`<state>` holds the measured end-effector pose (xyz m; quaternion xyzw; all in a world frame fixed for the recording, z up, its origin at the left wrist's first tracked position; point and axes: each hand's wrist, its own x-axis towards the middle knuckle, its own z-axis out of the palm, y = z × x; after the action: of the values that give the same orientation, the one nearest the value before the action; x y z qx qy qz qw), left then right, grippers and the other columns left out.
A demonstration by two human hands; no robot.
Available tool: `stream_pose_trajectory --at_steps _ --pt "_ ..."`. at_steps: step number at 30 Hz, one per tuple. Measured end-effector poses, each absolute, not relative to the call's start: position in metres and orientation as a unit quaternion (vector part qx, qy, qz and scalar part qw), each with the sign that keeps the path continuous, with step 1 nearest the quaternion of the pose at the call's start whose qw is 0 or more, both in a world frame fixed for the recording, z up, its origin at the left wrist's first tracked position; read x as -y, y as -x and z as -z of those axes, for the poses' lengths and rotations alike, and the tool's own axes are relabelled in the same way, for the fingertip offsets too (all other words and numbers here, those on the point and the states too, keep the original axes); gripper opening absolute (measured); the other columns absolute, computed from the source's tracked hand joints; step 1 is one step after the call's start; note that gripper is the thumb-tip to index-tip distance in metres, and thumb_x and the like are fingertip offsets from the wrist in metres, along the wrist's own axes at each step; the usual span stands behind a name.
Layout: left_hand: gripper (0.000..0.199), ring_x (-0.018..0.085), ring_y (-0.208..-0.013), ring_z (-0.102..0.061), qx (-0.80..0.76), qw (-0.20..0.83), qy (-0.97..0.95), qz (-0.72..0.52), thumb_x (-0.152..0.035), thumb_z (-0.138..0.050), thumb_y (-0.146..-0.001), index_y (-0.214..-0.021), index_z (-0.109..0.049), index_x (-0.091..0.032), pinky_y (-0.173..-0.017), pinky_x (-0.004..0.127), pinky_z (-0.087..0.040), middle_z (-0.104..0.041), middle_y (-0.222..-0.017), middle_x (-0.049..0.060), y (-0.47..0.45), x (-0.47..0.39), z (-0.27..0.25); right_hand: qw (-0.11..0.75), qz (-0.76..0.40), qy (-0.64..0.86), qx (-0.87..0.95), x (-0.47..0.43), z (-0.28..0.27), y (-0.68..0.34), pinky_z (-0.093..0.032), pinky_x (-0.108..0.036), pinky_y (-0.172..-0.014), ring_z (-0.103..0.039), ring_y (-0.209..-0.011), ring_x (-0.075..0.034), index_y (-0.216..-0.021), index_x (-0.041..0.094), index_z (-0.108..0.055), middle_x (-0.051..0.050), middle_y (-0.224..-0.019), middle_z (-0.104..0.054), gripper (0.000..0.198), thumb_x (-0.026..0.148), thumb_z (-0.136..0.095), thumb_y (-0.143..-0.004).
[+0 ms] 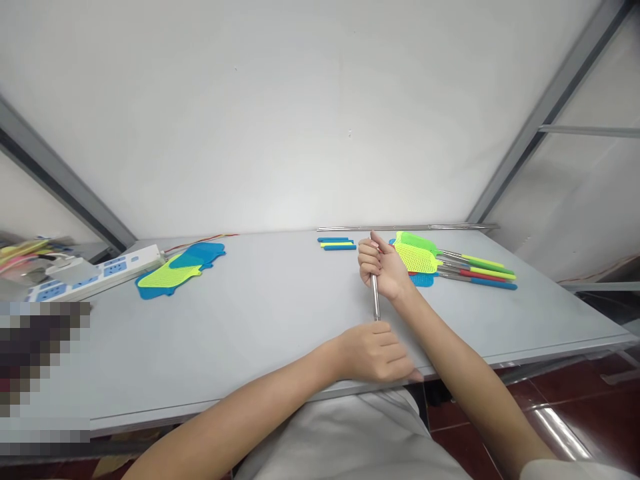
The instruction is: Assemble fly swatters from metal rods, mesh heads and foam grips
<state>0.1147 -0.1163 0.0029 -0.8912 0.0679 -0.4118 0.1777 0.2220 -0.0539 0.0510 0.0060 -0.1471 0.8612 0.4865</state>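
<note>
A slim shiny metal rod [375, 300] runs between my two hands, pointing away from the table's front edge. My right hand [383, 267] has its fingers wrapped round the upper part of the rod. Lower down, my left hand [377, 352] is closed round the near end, which it hides. Just right of my right hand lies a pile of fly swatters [416, 257], with green, yellow, red and blue parts and metal shafts. To its left are several short blue and yellow grip sleeves [337, 245].
Blue and yellow loose swatter heads [175, 270] lie overlapped on the left. Beside them are a white power strip [113, 268] and thin coloured wires [210, 238]. More metal rods [400, 227] lie along the back wall. Grey frame posts [537, 110] flank the table [225, 360].
</note>
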Motion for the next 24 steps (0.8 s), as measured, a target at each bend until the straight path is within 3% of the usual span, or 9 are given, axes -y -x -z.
stream_pose_trajectory --at_steps 12,24 --pt "0.037 0.008 -0.039 -0.034 -0.132 0.208 0.87 0.427 -0.035 -0.049 -0.08 -0.048 -0.039 -0.018 -0.04 0.022 -0.023 -0.033 -0.042 -0.006 -0.1189 0.1164 0.0001 0.399 -0.902 -0.042 0.157 0.0576 -0.0514 -0.2147 -0.013 -0.013 -0.031 -0.016 -0.036 -0.004 -0.062 0.018 -0.025 0.008 -0.048 -0.015 0.033 0.039 -0.031 -0.087" --pt "0.04 0.007 -0.036 -0.03 -0.17 0.164 0.888 0.394 -0.035 -0.047 -0.08 -0.045 -0.04 -0.017 -0.036 0.021 -0.021 -0.032 -0.041 -0.006 -0.115 0.1128 -0.0026 0.416 -0.897 -0.082 0.129 0.0594 -0.044 -0.2119 -0.014 -0.012 -0.031 -0.014 -0.036 -0.004 -0.062 0.018 -0.024 0.009 -0.048 -0.014 0.034 0.04 -0.029 -0.088"
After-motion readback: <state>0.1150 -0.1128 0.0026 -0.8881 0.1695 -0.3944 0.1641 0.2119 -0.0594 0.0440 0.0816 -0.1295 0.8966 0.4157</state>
